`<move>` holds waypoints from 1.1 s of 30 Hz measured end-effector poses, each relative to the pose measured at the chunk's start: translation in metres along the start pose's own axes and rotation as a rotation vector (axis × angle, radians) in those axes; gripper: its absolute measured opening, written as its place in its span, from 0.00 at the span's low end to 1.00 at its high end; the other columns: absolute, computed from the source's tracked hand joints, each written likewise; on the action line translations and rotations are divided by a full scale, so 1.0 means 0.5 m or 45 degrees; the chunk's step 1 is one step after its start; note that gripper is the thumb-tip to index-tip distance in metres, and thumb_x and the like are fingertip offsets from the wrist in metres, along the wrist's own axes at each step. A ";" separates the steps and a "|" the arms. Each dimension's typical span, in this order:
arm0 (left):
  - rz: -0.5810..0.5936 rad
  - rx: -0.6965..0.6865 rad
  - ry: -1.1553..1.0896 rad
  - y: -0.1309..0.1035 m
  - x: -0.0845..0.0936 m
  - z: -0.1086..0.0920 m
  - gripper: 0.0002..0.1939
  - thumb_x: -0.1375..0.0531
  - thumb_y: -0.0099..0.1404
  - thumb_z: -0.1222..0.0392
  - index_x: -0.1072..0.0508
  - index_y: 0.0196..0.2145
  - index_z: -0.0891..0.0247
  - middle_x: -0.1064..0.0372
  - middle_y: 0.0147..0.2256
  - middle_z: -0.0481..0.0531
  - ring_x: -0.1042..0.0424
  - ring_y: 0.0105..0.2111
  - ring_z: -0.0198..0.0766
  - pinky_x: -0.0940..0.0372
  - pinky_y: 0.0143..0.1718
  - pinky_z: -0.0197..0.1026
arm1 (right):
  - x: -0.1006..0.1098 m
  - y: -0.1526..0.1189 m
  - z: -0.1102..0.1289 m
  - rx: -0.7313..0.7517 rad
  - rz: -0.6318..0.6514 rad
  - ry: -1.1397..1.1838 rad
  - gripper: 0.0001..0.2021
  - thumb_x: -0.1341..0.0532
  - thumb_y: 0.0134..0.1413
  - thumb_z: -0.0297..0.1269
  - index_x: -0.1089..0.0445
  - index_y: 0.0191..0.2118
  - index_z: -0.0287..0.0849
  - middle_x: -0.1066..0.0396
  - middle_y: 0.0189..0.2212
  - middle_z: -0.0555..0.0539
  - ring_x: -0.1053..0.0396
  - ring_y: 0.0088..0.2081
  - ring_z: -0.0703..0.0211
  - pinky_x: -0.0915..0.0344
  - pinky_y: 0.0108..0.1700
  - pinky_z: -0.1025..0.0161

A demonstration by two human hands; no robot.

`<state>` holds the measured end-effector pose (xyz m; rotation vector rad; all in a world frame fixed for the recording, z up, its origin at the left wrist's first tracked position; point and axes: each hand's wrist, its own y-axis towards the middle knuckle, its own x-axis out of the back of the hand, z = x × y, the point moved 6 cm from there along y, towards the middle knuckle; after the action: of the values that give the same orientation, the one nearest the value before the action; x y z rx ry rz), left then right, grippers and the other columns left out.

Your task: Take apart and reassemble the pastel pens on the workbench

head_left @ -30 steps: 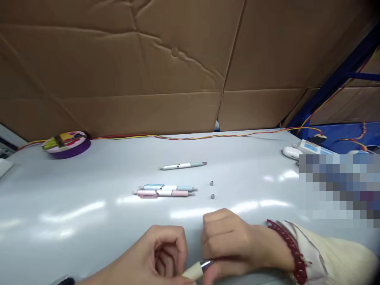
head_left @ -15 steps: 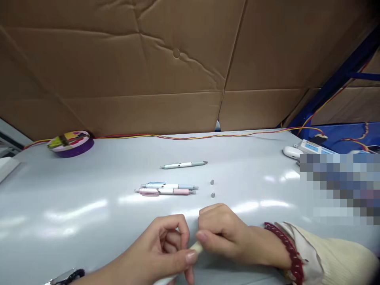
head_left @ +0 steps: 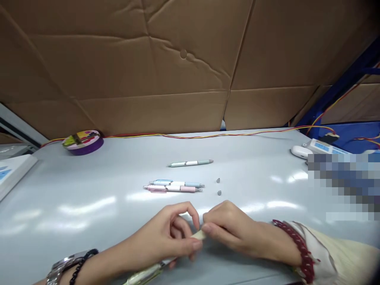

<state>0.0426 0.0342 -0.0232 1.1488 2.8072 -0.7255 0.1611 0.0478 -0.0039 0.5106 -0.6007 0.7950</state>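
Observation:
Low in the view I hold a pale yellow pen [head_left: 145, 274] slantwise above the table. My left hand [head_left: 170, 235] pinches its barrel between thumb and fingers, the index finger arched over it. At the pen's upper end, my right hand [head_left: 233, 226] is closed with the thumb pressed on it, so that end is hidden. Beyond the hands lie a pink pen [head_left: 169, 189] and a light blue pen [head_left: 192, 184] side by side. Farther back is a grey-green pen [head_left: 190, 163]. Two small metal pen tips stand to their right, one nearer [head_left: 219, 193] and one farther [head_left: 218, 180].
A purple round tape roll [head_left: 86, 149] sits at the back left by red and yellow wires [head_left: 184, 137]. Cardboard [head_left: 148, 71] walls the table's [head_left: 118, 170] rear. At right are a white earbud-like case [head_left: 301, 152], a power strip [head_left: 322, 146] and a blurred-out patch.
The view has shifted, so everything on the table appears slightly farther right. Both hands appear a little higher, and more of the yellow pen's lower barrel shows. The grips look the same.

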 end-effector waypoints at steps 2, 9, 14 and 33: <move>-0.003 -0.010 0.009 0.000 0.003 -0.006 0.16 0.37 0.58 0.53 0.40 0.36 0.62 0.31 0.23 0.44 0.41 0.16 0.24 0.44 0.15 0.25 | 0.013 0.001 0.006 0.021 -0.092 -0.002 0.21 0.55 0.64 0.45 0.38 0.25 0.40 0.41 0.18 0.53 0.46 0.21 0.68 0.47 0.26 0.70; -0.030 0.021 0.035 -0.003 0.005 -0.007 0.15 0.37 0.58 0.55 0.39 0.36 0.62 0.35 0.21 0.42 0.41 0.19 0.26 0.46 0.16 0.25 | 0.028 -0.005 0.011 -0.113 0.018 0.262 0.15 0.44 0.57 0.47 0.35 0.32 0.39 0.40 0.20 0.56 0.45 0.21 0.70 0.46 0.24 0.73; -0.014 0.049 0.155 -0.005 -0.004 -0.004 0.14 0.38 0.58 0.55 0.38 0.35 0.62 0.37 0.21 0.41 0.41 0.20 0.27 0.45 0.17 0.26 | 0.006 -0.010 0.010 0.022 0.011 0.085 0.21 0.54 0.64 0.46 0.43 0.21 0.40 0.49 0.17 0.56 0.52 0.19 0.70 0.51 0.23 0.70; -0.072 0.056 0.207 -0.001 0.006 -0.005 0.16 0.43 0.62 0.47 0.38 0.34 0.63 0.40 0.18 0.40 0.48 0.16 0.26 0.50 0.17 0.29 | 0.012 -0.009 -0.005 -0.118 -0.050 -0.163 0.20 0.55 0.64 0.46 0.37 0.27 0.40 0.40 0.17 0.54 0.47 0.18 0.67 0.49 0.21 0.68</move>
<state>0.0404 0.0368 -0.0212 1.1918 2.9829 -0.7335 0.1686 0.0499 -0.0024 0.4894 -0.7400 0.6978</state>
